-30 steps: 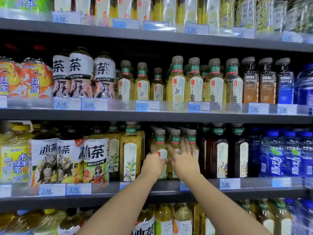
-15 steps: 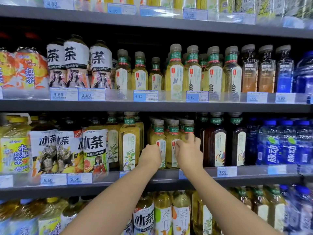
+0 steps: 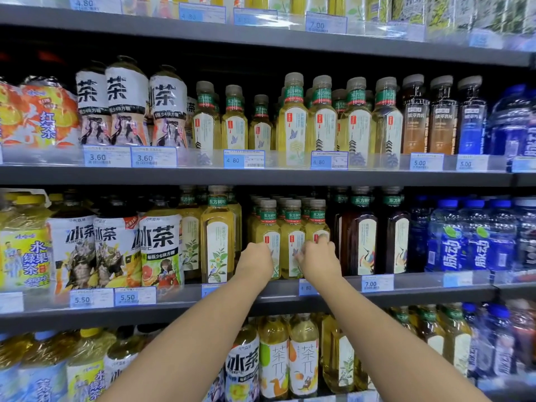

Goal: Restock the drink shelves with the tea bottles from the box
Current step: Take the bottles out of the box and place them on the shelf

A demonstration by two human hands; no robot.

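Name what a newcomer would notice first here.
Two bare forearms reach up the centre, left hand and right hand on the front row of small yellow tea bottles on the lower-middle shelf. Around them, packed rows: white-labelled iced tea bottles at left, blue bottles at right.

Head-worn wide-angle camera, facing the drink shelves (image 3: pixel 290 176) square on.
It stands near, roughly level with the upper full row; shelves fill the frame, their outer edges curving towards the corners.
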